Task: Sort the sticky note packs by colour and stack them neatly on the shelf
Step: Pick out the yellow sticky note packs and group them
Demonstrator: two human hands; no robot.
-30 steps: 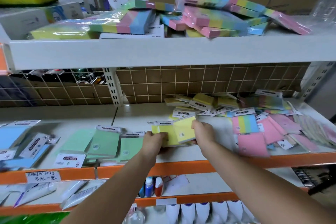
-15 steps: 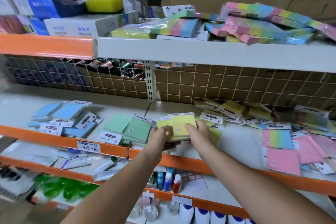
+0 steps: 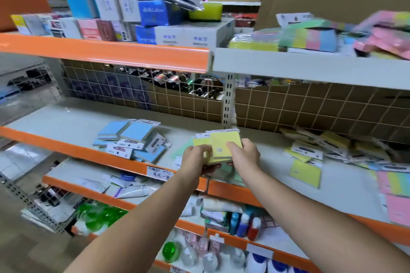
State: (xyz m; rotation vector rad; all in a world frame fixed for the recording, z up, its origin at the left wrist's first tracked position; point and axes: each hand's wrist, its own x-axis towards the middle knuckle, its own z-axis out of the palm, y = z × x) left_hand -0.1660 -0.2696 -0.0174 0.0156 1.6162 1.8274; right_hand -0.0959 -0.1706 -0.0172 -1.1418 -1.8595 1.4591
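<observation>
Head cam, L hand & R hand fingers grasping yellow packs, above shelf

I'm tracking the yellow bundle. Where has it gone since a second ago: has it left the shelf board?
Yes. The yellow packs, gripped by both hands, rose off the middle shelf and now sit nearer the blue packs.

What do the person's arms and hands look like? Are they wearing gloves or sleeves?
No gloves and no sleeves show. Both forearms are bare right up to the edge of the picture. The left hand and right hand are bare too, with no watch, ring or bracelet that I can see.
</observation>
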